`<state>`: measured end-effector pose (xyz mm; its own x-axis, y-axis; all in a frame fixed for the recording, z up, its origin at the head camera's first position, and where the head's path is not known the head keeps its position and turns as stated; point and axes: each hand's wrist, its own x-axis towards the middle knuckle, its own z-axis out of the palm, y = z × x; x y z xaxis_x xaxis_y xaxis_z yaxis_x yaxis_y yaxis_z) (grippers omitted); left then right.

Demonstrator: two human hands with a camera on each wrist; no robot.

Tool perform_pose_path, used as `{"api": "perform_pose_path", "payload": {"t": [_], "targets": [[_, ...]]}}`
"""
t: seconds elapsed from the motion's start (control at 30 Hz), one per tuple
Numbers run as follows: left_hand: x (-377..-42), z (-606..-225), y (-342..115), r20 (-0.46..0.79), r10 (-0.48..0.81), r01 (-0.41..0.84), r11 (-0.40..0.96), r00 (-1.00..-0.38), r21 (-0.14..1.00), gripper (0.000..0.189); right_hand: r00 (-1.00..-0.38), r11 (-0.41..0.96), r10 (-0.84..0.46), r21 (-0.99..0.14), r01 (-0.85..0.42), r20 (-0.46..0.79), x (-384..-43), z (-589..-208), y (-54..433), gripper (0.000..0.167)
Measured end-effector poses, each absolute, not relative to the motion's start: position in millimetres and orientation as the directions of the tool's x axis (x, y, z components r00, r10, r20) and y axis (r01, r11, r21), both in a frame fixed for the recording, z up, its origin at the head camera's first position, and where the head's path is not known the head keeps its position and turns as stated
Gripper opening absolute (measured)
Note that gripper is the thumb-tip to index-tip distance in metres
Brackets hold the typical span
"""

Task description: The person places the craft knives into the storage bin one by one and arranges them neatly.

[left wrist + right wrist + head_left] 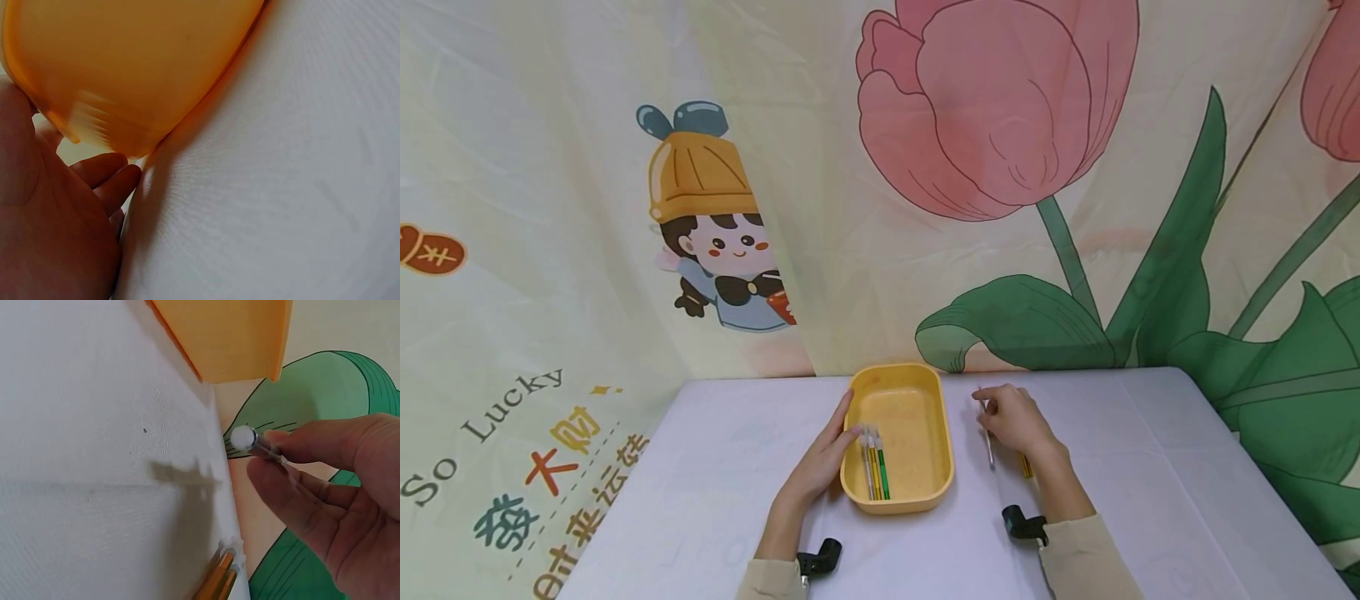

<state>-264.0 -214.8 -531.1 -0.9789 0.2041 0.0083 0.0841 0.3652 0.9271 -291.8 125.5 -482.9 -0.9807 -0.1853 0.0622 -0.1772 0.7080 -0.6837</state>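
Note:
My left hand (818, 463) grips the left side of a yellow plastic tray (919, 442), its thumb over the rim and its fingers along the outer wall. Inside the tray, several slim pens (875, 471) in white, yellow and green lie side by side near the left wall. To the right of the tray, my right hand (1018, 423) pinches a thin silvery-white pen (989, 450) between thumb and fingers. The pen's round white end (242, 437) faces the camera in the right wrist view. Yellow pens (219, 575) lie on the table, partly hidden by the right forearm in the head view.
A white cloth covers the table (1157, 467). Behind its far edge hangs a printed curtain (820, 275) with tulips and a cartoon figure. The tray's far end lies close to that curtain.

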Motion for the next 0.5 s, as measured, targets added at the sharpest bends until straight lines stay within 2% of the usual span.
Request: {"api": "perform_pose_path", "payload": {"t": [0.5], "targets": [[-263.1, -530.0, -213.0, -0.003, 0.194, 0.07, 0.367, -0.981, 0.928, 0.063, -0.966, 0.663, -0.193, -0.702, -0.26, 0.175, -282.5, -465.9, 114.0, 0.039]]}}
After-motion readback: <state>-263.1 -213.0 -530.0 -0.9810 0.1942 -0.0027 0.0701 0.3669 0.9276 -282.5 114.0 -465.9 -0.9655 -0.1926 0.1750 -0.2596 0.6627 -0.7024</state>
